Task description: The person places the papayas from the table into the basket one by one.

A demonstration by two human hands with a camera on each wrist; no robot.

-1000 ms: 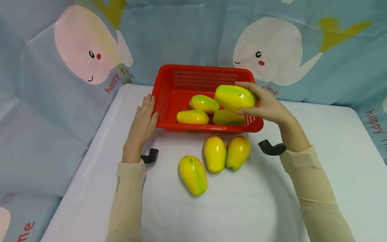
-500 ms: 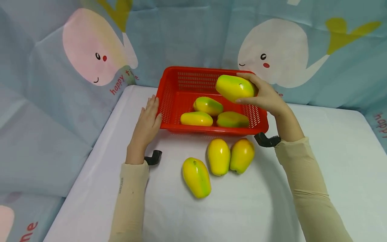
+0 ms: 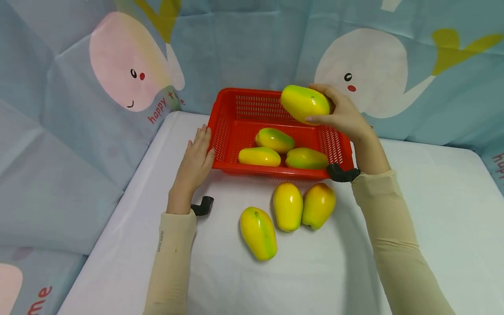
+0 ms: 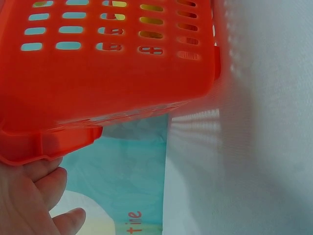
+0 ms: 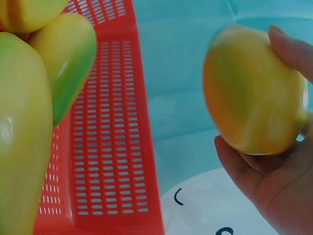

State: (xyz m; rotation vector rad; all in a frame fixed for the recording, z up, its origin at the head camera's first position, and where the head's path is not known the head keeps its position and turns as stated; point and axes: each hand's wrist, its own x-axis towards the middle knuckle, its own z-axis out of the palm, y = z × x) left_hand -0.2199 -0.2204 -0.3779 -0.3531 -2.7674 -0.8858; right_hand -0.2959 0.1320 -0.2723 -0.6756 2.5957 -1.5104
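My right hand (image 3: 344,111) grips a yellow-green mango (image 3: 305,104) above the back right part of a red plastic basket (image 3: 220,127). Thumb and fingers wrap its sides in the right wrist view, where the mango (image 5: 254,93) shows beside the basket wall (image 5: 110,147). Against the basket's left rim rests my left hand (image 3: 194,159), its fingers extended; the left wrist view has its fingertips (image 4: 51,183) right at the rim. Inside the basket lie three mangoes, one yellow mango (image 3: 260,156) at the front left, a greener mango (image 3: 306,158) to its right and another mango (image 3: 274,140) behind.
In front of the basket, three more mangoes lie on the white tablecloth (image 3: 220,271): a left mango (image 3: 258,234), a middle mango (image 3: 288,207) and a right mango (image 3: 319,205). A blue whale-print curtain (image 3: 252,48) hangs close behind the basket.
My right hand has lifted the mango up and back from low over the basket's front right mangoes. My left hand stays at the left rim. The whole view has shifted slightly.
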